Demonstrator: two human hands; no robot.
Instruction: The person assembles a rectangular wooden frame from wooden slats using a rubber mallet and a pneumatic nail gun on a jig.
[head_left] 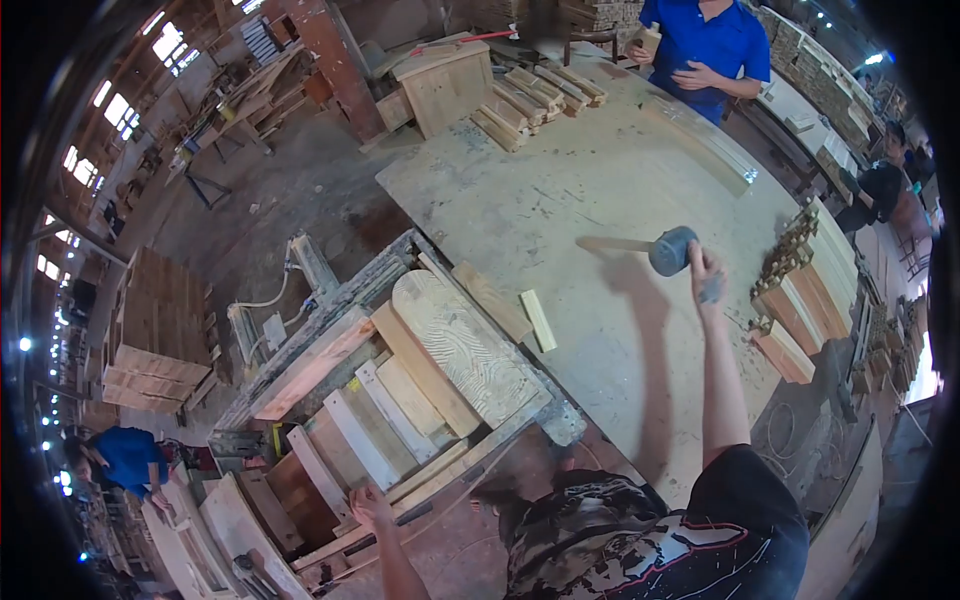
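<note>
My right hand (709, 278) is closed at the dark head of a mallet (672, 251), above the large table (560, 200); the mallet's wooden handle points left. Lower down, my left hand (372, 508) is at the near edge of a clamping frame (440, 468), by the ends of the pale slats, with its fingers curled; what they hold, if anything, is too small to tell. Inside the frame lie several slats (360, 440) side by side and a rounded board (455, 340) with wavy grain. A short pale strip (538, 320) rests on the table beside the frame.
Wood pieces (530, 100) lie at the table's far side, with a bundle (815, 285) at the right. A person in blue (705, 50) stands across the table. Another person (125, 458) bends at the lower left. Stacked boards (160, 330) stand on the left floor.
</note>
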